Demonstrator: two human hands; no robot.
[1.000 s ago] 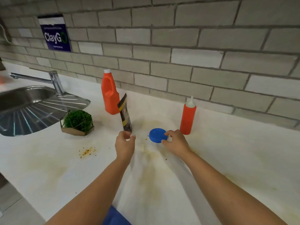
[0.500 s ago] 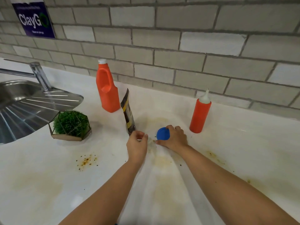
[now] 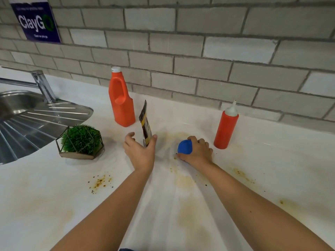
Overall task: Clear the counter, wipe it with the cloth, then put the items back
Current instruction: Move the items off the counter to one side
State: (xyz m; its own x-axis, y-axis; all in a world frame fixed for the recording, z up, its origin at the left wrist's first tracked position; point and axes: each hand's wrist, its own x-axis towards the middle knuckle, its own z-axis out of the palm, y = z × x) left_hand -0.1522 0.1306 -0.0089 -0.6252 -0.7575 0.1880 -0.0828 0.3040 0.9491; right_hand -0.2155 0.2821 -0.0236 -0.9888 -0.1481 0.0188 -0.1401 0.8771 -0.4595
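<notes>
Left hand [image 3: 140,153] spread round base of upright dark pouch [image 3: 146,122], thumb touching. Right hand [image 3: 196,152] curls over blue lid [image 3: 184,146] on stained desk [image 3: 54,196]. Wall sign [image 3: 36,20] reads "ClayGO"; pouch print unreadable.

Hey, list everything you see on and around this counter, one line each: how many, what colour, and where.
jug: one, orange with a white cap, at the back by the wall
packet: one, dark with yellow, upright in front of the jug
lid: one, blue, right of the packet
squeeze bottle: one, red with a white nozzle, right of the lid
plant: one, green in a wire-frame holder, beside the sink
tap: one, steel, behind the sink
sign: one, dark blue, upper-left wall
counter: one, white, brown stains and specks
left hand: spread round the packet's base
right hand: gripping the lid
</notes>
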